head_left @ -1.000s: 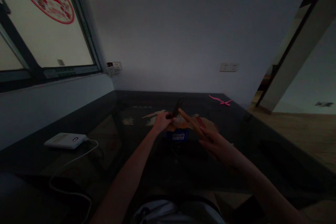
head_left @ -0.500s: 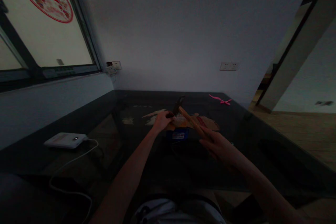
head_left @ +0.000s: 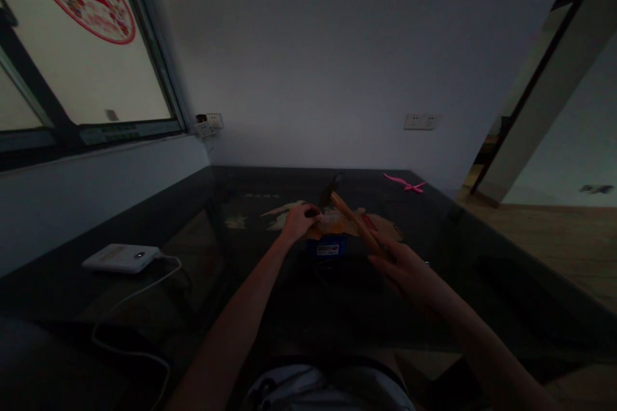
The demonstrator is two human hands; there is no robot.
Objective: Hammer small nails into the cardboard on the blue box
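Note:
My right hand [head_left: 398, 263] is wrapped round the wooden handle of a claw hammer [head_left: 354, 218]. Its dark head is raised a little above an orange-brown piece [head_left: 332, 225] with something clear and shiny on top. My left hand [head_left: 299, 221] pinches at the left side of that piece, close to the hammer head; what the fingertips hold is too small and dark to make out. Under the piece stands a blue box [head_left: 328, 246] with a pale label. A torn piece of brown cardboard [head_left: 383, 226] with red print lies just to the right.
The dark glossy table [head_left: 270, 295] reaches to the wall. A white power bank [head_left: 123, 258] with a white cable [head_left: 130, 295] lies on the left. At the far right edge is a pink ribbon [head_left: 407, 185]. A dark flat object [head_left: 525, 295] lies near right.
The hammer head has tipped up slightly, and my right hand has shifted a little. My left hand stays in almost the same place beside the orange-brown piece.

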